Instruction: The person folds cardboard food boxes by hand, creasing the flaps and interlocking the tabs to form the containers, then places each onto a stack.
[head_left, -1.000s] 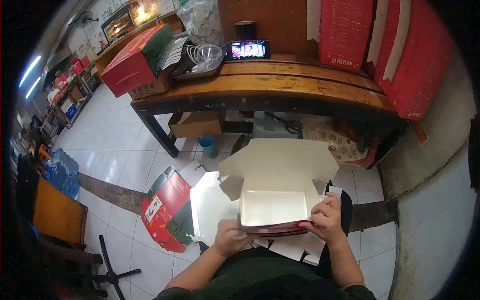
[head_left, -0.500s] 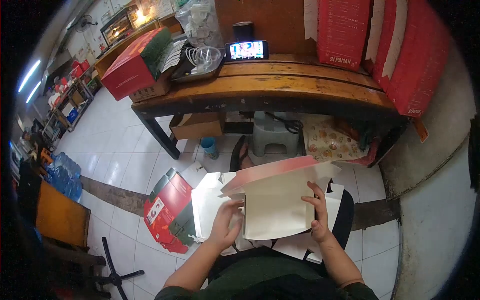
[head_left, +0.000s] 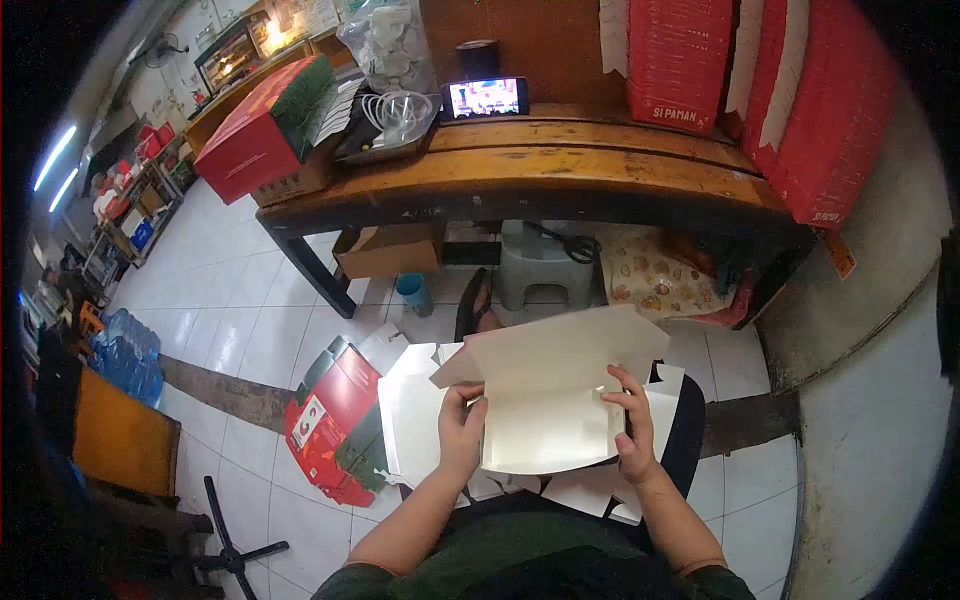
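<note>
A partly folded cardboard box rests on my lap, its plain white inside facing me. Its long lid panel stands raised at the far side. My left hand is closed on the box's left side wall, fingers curled at the corner near the lid. On the opposite side my right hand grips the right wall, fingertips over its upper edge and thumb outside. More flat white cardboard lies beneath and left of the box. A red and green unfolded carton sheet is on the left.
Ahead stands a wooden bench with a lit phone, a red carton and tall stacks of red cartons. Below it are a grey stool, scissors and a blue cup. A wall borders the right.
The lid panel has swung up and back, showing its white inside where the red outside showed before. My left hand has moved slightly up and now grips the left wall more tightly.
</note>
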